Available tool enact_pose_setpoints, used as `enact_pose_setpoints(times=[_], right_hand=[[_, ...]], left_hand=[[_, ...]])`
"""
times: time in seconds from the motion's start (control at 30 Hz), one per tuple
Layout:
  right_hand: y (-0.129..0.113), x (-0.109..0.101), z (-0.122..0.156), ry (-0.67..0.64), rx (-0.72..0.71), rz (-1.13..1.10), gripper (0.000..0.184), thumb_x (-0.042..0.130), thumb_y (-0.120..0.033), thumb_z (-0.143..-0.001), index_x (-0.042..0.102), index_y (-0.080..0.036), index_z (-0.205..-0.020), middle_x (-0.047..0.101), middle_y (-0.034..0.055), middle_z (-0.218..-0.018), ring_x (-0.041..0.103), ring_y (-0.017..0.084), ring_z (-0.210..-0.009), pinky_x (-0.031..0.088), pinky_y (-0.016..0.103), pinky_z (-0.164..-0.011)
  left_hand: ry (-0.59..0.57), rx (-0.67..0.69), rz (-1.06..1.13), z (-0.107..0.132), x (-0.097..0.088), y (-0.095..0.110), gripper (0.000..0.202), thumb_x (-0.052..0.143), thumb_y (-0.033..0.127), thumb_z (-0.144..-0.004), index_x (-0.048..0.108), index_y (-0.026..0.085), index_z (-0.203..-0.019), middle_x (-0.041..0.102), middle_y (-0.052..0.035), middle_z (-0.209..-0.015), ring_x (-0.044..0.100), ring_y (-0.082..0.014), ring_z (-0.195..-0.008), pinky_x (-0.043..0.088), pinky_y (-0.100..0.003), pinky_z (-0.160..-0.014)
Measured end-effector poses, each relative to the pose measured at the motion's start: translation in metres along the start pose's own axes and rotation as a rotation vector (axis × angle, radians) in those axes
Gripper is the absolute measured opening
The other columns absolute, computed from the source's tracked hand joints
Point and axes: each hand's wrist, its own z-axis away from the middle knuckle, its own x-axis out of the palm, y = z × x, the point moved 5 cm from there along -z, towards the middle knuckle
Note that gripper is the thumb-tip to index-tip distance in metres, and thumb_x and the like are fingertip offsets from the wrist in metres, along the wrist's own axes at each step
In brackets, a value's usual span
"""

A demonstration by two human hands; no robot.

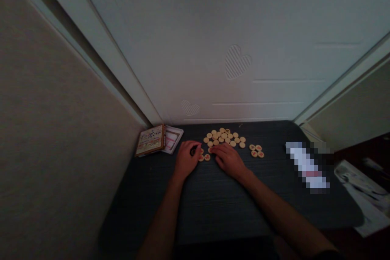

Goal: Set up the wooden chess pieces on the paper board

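We look down at our two hands on a dark counter (210,211). The hands are apart, with only a small gap between them. Our left hand (186,159) is curled, with the fingers (191,145) bent downward, and a small dark spot (193,151) shows beside them. We cannot tell if this hand holds something there. Our right hand (228,161) lies almost flat, and its fingertips (214,150) are just beside one round game piece (210,150).

Most of the round game pieces (224,139) lie in a loose pile just beyond the hands. A few more (204,157) lie close to the left hand, partly under it. A small group of four pieces (256,151), with red marks on them, sits to the right of the pile and apart from it.

On the left of the counter, a colourful flat box (150,140) lies beside a white tray (172,139). On the right there is a blurred object (306,166), and we cannot tell what it is. Behind the counter stands a white door (195,40) with a heart pattern (237,61).
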Motion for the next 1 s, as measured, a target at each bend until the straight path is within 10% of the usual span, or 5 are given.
enact_pose_setpoints(times=[1.0], right_hand=[[-0.0059, -0.0034, -0.0018, -0.023, -0.020, -0.026, 0.046, 0.056, -0.006, -0.090, 0.066, -0.027, -0.130, 0.072, 0.0046, -0.126, 0.064, 0.024, -0.110, 0.051, 0.043, -0.101]], left_hand=[[0.026, -0.071, 0.056, -0.0014, -0.0030, -0.0056, 0.028, 0.045, 0.032, -0.102, 0.072, 0.024, -0.101, 0.073, -0.0059, -0.103, 0.066, -0.0243, -0.103, 0.051, -0.043, -0.096]])
